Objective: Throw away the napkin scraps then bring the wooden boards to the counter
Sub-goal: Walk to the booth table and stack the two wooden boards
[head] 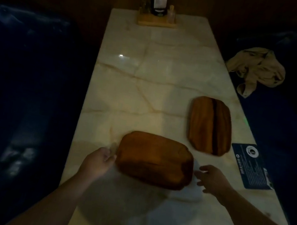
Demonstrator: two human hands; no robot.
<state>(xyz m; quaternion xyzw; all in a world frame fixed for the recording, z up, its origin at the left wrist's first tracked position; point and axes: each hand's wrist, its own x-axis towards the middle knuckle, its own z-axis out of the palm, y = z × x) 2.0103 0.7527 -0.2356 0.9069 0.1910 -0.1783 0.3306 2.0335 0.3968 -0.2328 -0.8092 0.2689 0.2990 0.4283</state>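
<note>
Two wooden boards lie on a pale marble table (149,77). The near wooden board (155,160) sits in front of me, blurred, and seems raised a little on its left side. My left hand (98,160) grips its left edge. A white napkin (192,194) shows from under the board's right corner. My right hand (211,178) hovers just right of the board above the napkin, fingers spread and holding nothing. The far wooden board (210,125) lies flat near the table's right edge, untouched.
A dark printed card (252,165) lies at the right edge. A wooden condiment holder (156,19) with a menu stand stands at the far end. Dark blue seats flank the table, and a beige cloth (257,71) is crumpled on the right seat. The room is very dim.
</note>
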